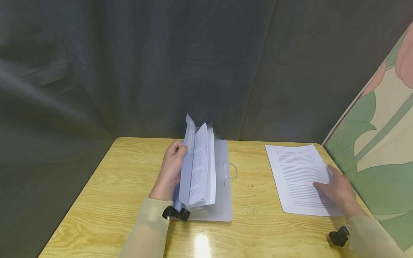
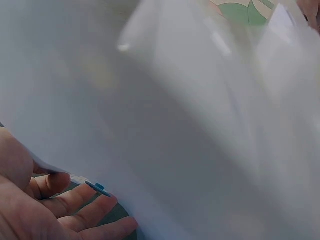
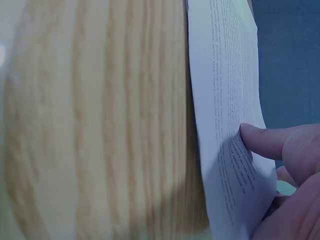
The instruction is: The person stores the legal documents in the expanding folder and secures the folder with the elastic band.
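Note:
A translucent plastic document folder (image 1: 226, 204) stands partly open at mid-table, with printed sheets (image 1: 200, 166) fanned between its leaves. My left hand (image 1: 171, 161) grips the folder's raised left side by the edge. In the left wrist view, the fingers of that hand (image 2: 60, 207) lie by a small teal button (image 2: 98, 188), and pale blurred plastic fills most of the picture. At the right, my right hand (image 1: 340, 188) pinches the right edge of printed paper (image 1: 295, 179), thumb on top. The right wrist view shows the paper (image 3: 225, 100) bowed, its other fingers partly hidden beneath.
A thin cord loop (image 1: 235, 171) sticks out from the folder's right edge. The wooden table (image 1: 113, 200) backs onto a dark curtain (image 1: 193, 64). A panel with painted flowers (image 1: 384, 143) borders the table on the right, close to my right hand.

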`<state>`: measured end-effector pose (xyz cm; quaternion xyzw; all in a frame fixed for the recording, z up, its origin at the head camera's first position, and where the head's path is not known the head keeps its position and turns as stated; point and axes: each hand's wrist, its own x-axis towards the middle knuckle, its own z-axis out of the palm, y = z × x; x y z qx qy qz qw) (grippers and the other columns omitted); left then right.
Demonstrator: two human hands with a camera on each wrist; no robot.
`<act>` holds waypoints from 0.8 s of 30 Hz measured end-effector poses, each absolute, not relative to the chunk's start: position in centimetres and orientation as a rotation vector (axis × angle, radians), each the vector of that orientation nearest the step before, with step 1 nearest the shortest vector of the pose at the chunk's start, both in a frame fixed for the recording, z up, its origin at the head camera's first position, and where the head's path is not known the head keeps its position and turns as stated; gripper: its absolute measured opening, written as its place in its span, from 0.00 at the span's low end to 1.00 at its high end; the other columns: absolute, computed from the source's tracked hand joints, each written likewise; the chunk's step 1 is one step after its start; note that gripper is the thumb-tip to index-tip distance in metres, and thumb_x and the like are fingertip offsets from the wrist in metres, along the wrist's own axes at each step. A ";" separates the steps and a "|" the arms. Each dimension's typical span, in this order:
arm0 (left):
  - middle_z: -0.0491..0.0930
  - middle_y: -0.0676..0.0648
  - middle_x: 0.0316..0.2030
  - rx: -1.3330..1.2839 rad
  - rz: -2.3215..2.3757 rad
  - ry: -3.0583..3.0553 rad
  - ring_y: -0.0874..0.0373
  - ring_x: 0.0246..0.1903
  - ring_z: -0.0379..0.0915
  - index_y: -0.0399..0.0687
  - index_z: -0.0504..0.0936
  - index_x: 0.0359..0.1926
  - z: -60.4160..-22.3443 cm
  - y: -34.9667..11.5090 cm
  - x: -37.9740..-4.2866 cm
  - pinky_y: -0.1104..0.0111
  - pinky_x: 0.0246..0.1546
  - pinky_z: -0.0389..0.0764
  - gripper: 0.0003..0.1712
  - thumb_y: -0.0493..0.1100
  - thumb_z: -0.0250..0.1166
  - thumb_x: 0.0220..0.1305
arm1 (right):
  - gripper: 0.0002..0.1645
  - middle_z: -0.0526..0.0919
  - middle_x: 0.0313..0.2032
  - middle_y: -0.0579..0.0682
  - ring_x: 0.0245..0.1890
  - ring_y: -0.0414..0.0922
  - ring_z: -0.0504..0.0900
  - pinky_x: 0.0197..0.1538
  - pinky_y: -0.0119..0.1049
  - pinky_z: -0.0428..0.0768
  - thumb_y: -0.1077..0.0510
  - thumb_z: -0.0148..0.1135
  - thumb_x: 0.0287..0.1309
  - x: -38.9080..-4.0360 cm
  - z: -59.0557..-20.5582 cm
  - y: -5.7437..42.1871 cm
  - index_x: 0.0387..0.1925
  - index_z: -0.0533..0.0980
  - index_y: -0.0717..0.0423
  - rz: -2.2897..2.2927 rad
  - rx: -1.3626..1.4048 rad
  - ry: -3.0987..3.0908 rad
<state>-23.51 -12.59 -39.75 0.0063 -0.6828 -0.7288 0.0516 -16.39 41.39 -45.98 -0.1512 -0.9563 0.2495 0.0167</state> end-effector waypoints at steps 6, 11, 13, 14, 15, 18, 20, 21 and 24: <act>0.70 0.44 0.40 0.023 -2.215 -2.082 0.52 0.39 0.69 0.39 0.75 0.40 -39.7 -12.6 -23.5 0.66 0.34 0.66 0.08 0.38 0.55 0.79 | 0.58 0.52 0.76 0.85 0.73 0.85 0.53 0.70 0.78 0.57 0.53 0.72 0.70 -16.3 -45.6 41.0 0.83 0.47 0.75 0.818 -0.482 -2.996; 0.70 0.45 0.40 0.027 -2.209 -2.080 0.53 0.38 0.69 0.39 0.75 0.40 -39.7 -12.6 -23.5 0.66 0.34 0.66 0.08 0.38 0.55 0.79 | 0.59 0.54 0.74 0.87 0.73 0.85 0.55 0.70 0.79 0.57 0.51 0.71 0.72 -16.2 -45.2 40.7 0.83 0.46 0.73 0.858 -0.463 -3.016; 0.70 0.45 0.39 0.028 -2.209 -2.075 0.53 0.38 0.68 0.39 0.75 0.39 -39.7 -12.5 -23.5 0.67 0.34 0.66 0.08 0.37 0.56 0.79 | 0.59 0.55 0.74 0.87 0.73 0.85 0.55 0.70 0.79 0.58 0.50 0.71 0.72 -16.2 -45.1 40.5 0.84 0.45 0.73 0.875 -0.476 -3.023; 0.70 0.45 0.39 0.028 -2.210 -2.073 0.53 0.37 0.68 0.40 0.74 0.38 -39.7 -12.5 -23.5 0.67 0.34 0.66 0.08 0.37 0.56 0.79 | 0.59 0.56 0.73 0.88 0.72 0.85 0.56 0.69 0.79 0.58 0.50 0.70 0.73 -16.2 -45.0 40.4 0.84 0.45 0.73 0.876 -0.472 -3.026; 0.70 0.45 0.39 0.031 -2.212 -2.070 0.53 0.37 0.68 0.40 0.74 0.38 -39.7 -12.5 -23.5 0.67 0.33 0.66 0.08 0.37 0.56 0.79 | 0.59 0.57 0.72 0.88 0.72 0.85 0.57 0.69 0.79 0.59 0.49 0.70 0.74 -16.2 -45.0 40.3 0.84 0.44 0.73 0.877 -0.467 -3.028; 0.71 0.44 0.41 0.037 -2.214 -2.069 0.53 0.37 0.68 0.41 0.73 0.37 -39.8 -12.6 -23.5 0.67 0.33 0.66 0.09 0.38 0.56 0.79 | 0.58 0.60 0.70 0.88 0.70 0.85 0.61 0.68 0.79 0.61 0.49 0.68 0.75 -16.1 -44.9 40.0 0.84 0.44 0.72 0.864 -0.448 -3.026; 0.72 0.44 0.42 0.038 -2.218 -2.068 0.53 0.37 0.69 0.42 0.72 0.37 -39.8 -12.6 -23.5 0.67 0.33 0.66 0.09 0.38 0.56 0.79 | 0.57 0.61 0.68 0.89 0.68 0.84 0.63 0.66 0.79 0.63 0.49 0.67 0.77 -16.1 -44.8 39.7 0.84 0.44 0.72 0.854 -0.430 -3.020; 0.73 0.43 0.43 0.041 -2.220 -2.069 0.53 0.38 0.69 0.42 0.72 0.37 -39.8 -12.7 -23.5 0.67 0.33 0.66 0.09 0.38 0.56 0.79 | 0.56 0.62 0.68 0.89 0.68 0.84 0.64 0.66 0.79 0.63 0.50 0.67 0.77 -16.0 -44.7 39.6 0.84 0.45 0.72 0.853 -0.424 -3.014; 0.73 0.43 0.44 0.053 -2.214 -2.083 0.52 0.39 0.69 0.41 0.74 0.39 -39.8 -12.7 -23.4 0.66 0.34 0.67 0.08 0.39 0.56 0.79 | 0.55 0.62 0.68 0.89 0.68 0.84 0.65 0.66 0.78 0.64 0.50 0.66 0.78 -15.9 -44.6 39.2 0.85 0.44 0.71 0.871 -0.408 -2.995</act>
